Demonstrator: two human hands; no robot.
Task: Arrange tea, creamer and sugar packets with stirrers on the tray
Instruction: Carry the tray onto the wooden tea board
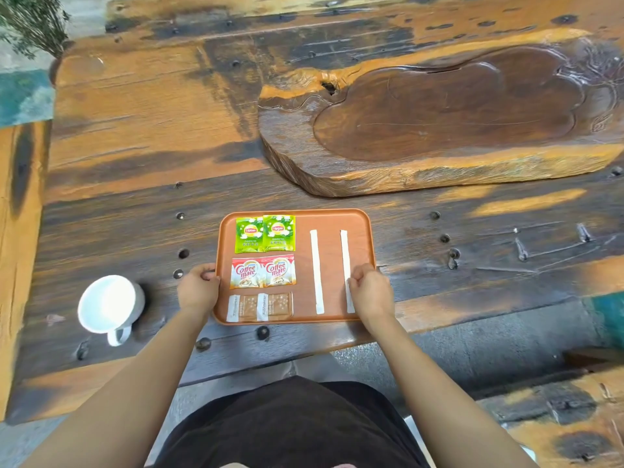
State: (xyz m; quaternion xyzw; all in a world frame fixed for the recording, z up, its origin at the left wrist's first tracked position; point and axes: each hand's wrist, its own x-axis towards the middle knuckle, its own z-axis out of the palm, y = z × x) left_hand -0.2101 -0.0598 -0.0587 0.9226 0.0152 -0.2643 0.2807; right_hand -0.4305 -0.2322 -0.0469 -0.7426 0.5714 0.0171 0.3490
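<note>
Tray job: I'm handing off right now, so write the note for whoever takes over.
Left hand: grips the tray's left rim.
Right hand: at the right rim, fingers on the right stirrer.
Tray, left column, back to front: two Lipton tea packets, two Coffee-mate creamer packets, two sugar packets.
Left stirrer lies parallel to the right one.
White cup sits off the tray, to the left.
Done: everything placed.
Left: perhaps straighten the right stirrer.
</note>
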